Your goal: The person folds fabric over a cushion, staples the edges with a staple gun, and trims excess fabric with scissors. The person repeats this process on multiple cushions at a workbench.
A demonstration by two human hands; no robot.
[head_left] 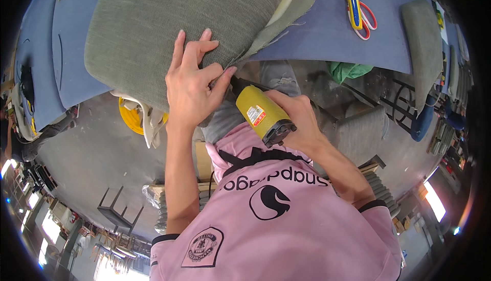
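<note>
A large seat cushion (153,25) covered in grey-green woven fabric lies over the near edge of a blue-topped table (383,46). Along its right side a loose fabric flap (296,15) with a frayed edge hangs away from pale padding (285,0). My left hand (192,84) bears on the near right part of the cushion, thumb and forefinger closed at the fabric's edge, other fingers spread over the cover. In my right hand (296,115) is a yellow staple gun (255,109); its dark nose points at the cushion edge beside my left thumb. The nose's tip is partly hidden.
A yellow-and-blue screwdriver (354,7) rests on red-handled scissors (367,25) to the right on the table. Farther right is another upholstered piece (423,46). Green cloth (348,71) hangs below the table edge. A dark chair frame (118,210) stands on the floor at lower left.
</note>
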